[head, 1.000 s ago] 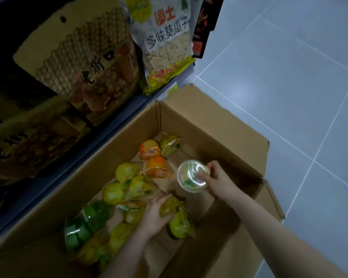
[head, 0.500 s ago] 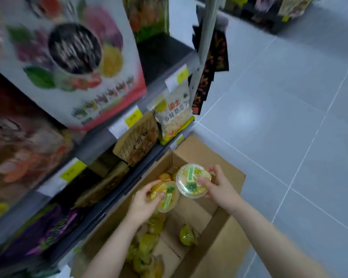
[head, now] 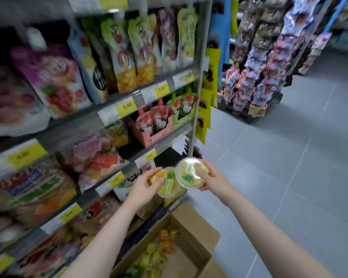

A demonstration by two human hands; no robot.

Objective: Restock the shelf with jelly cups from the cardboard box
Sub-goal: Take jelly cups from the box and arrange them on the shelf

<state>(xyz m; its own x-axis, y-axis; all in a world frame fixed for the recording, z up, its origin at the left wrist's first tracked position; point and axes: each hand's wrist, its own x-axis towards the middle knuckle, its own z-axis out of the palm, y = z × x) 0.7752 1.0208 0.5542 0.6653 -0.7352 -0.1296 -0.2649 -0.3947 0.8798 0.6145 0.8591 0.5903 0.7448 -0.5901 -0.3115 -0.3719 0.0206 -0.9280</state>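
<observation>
Left hand (head: 144,187): fingers curled round a yellow jelly cup (head: 167,184), lid facing the camera, just below centre of the frame.
Right hand (head: 211,180): thumb across the lid and fingers behind, pinching a second jelly cup (head: 191,174); its rim overlaps the upper right edge of the first cup.
Cups' lie: both tipped on their sides, so their short axes point roughly back at the person, not upright.
Shelf (head: 117,178): lies to the left and beyond the hands, its yellow price-tag rail running from lower left up toward centre; the left hand is the nearer one, almost against the rail.
Gap to fill: I cannot tell which slot is meant; the shelf is blurred, and packed with snack bags (head: 48,81) and pink Hello Kitty cartons (head: 156,125).
Cardboard box (head: 191,233): open on the grey floor at bottom centre, directly below the hands, with more jelly cups (head: 155,255) inside.
Judgement: the left cup likely goes in first, turned base down.
</observation>
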